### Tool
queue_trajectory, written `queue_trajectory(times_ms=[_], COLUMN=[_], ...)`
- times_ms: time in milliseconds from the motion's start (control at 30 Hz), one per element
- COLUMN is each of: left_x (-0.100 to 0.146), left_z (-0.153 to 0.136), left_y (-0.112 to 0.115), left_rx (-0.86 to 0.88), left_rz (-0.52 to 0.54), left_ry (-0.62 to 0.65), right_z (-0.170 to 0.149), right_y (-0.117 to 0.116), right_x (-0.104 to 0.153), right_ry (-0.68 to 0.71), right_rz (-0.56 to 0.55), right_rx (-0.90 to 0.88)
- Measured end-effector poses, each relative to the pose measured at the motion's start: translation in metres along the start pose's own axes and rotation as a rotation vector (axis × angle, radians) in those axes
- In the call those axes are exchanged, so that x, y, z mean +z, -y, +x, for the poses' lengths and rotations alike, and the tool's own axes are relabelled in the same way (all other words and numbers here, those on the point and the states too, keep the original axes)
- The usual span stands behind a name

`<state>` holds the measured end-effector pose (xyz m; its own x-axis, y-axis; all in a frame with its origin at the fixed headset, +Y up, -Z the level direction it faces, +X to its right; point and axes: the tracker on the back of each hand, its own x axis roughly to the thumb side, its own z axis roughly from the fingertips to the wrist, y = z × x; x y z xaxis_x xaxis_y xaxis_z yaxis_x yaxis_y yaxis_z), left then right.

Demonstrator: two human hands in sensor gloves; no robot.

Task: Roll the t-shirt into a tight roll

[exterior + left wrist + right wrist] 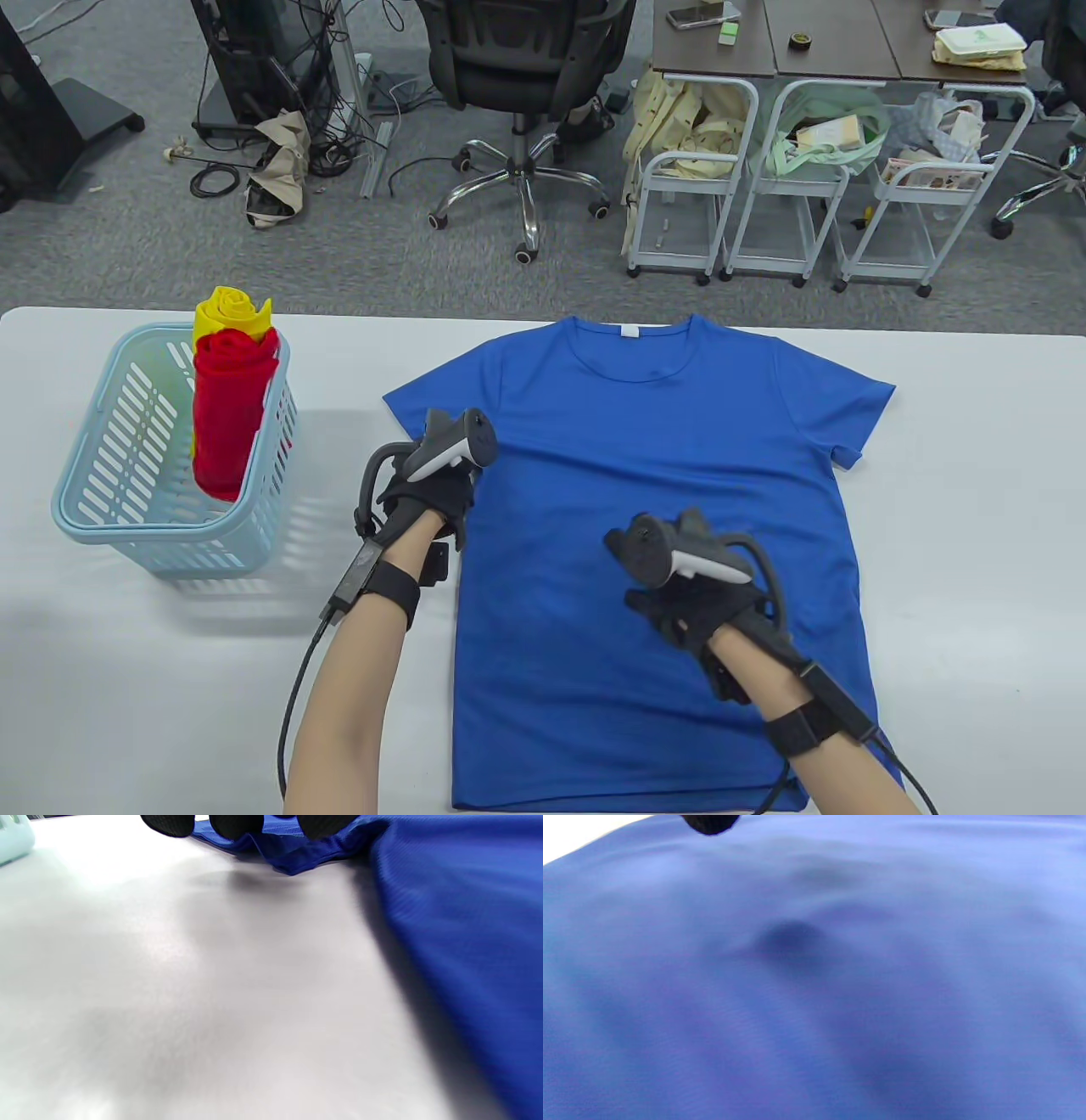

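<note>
We judge the t-shirt (pixel 645 475) light, limp, wrinkle-prone; best gripped at its hem. Left hand (pixel 424 505) touches its sleeve; right hand (pixel 691 607) grip unreadable.

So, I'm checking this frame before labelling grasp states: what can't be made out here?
- Left hand: table view, the tracker covers its fingers; the left wrist view shows only dark fingertips at the lifted sleeve, the grip cut off by the top edge.
- Right hand: fingers under the tracker; the right wrist view is blurred.
- Blue t-shirt: hem cut off by the bottom edge.
</note>
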<state>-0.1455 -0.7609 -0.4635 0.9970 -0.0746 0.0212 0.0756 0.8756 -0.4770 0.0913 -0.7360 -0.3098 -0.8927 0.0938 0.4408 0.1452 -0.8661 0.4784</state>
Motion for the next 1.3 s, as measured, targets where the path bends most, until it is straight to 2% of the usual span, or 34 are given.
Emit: queue_trajectory(times_ms=[67,167,267,333,400,500,633,733,933,1167,1300], left_x=[-0.008,-0.013,-0.013,-0.008,-0.004,-0.007,-0.01,-0.01,-0.006,-0.001,0.013], left_z=[0.002,0.002,0.004,0.012,0.02,0.029,0.031,0.033,0.03,0.01,-0.006], left_y=[0.006,0.005,0.001,-0.001,-0.001,0.001,-0.005,-0.008,-0.001,-0.011,-0.027], left_rx=[-0.037,-0.087,-0.124,-0.246,-0.277,-0.266,-0.196,-0.214,-0.269,-0.278,-0.261], left_rz=[-0.023,-0.003,0.012,0.089,0.146,0.123,0.123,0.136,0.174,0.217,0.283], left_ry=[0.002,-0.018,-0.028,-0.009,0.041,0.088,0.096,0.096,0.112,0.03,-0.034], right_z=[0.047,0.095,0.128,0.144,0.15,0.152,0.156,0.158,0.151,0.151,0.148], right_y=[-0.007,-0.018,-0.028,-0.033,-0.038,-0.046,-0.044,-0.046,-0.044,-0.011,0.015], right_x=[0.001,0.0,0.001,0.004,0.005,-0.001,0.003,0.005,0.005,0.013,0.015], right_ry=[0.143,0.271,0.346,0.379,0.385,0.356,0.369,0.378,0.388,0.427,0.511], right_rz=[0.027,0.046,0.051,0.038,0.025,0.041,-0.022,-0.045,-0.033,-0.116,-0.124], right_rx=[0.071,0.128,0.206,0.261,0.308,0.387,0.365,0.373,0.283,0.153,-0.039])
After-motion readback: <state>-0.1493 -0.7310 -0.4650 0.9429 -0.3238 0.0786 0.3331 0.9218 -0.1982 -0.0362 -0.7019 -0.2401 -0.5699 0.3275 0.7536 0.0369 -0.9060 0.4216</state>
